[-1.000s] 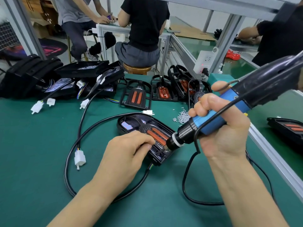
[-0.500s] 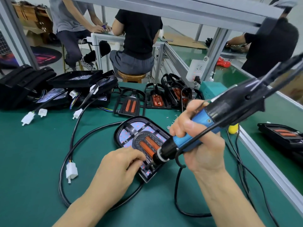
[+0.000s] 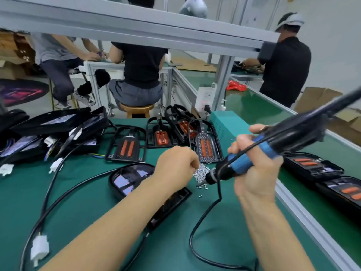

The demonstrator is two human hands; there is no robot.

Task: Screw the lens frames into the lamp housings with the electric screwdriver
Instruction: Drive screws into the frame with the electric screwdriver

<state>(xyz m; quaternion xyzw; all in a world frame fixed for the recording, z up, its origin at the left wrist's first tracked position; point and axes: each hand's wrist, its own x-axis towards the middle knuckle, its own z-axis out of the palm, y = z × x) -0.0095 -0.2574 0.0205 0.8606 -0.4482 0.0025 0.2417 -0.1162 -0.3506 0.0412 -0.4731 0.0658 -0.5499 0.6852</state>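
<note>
A black lamp housing (image 3: 128, 178) with a lens frame in it lies on the green table, partly hidden under my left forearm. My left hand (image 3: 175, 165) hovers over the pile of small silver screws (image 3: 201, 173), its fingers curled down into the pile; what they hold is hidden. My right hand (image 3: 254, 165) grips the blue and black electric screwdriver (image 3: 246, 163), its tip pointing down at the screws. Loose lens frames with orange reflectors (image 3: 127, 145) lie behind.
Stacked black housings with cables (image 3: 52, 130) fill the left of the table, white connectors (image 3: 40, 249) trail from a black cable. Finished lamps (image 3: 312, 167) sit on the conveyor at right. A teal box (image 3: 228, 124) stands behind. Other people work at benches beyond.
My left hand left the housing and moved up and right to the screw pile. My right hand lifted the screwdriver tip off the lens frame and swung it right to the screws.
</note>
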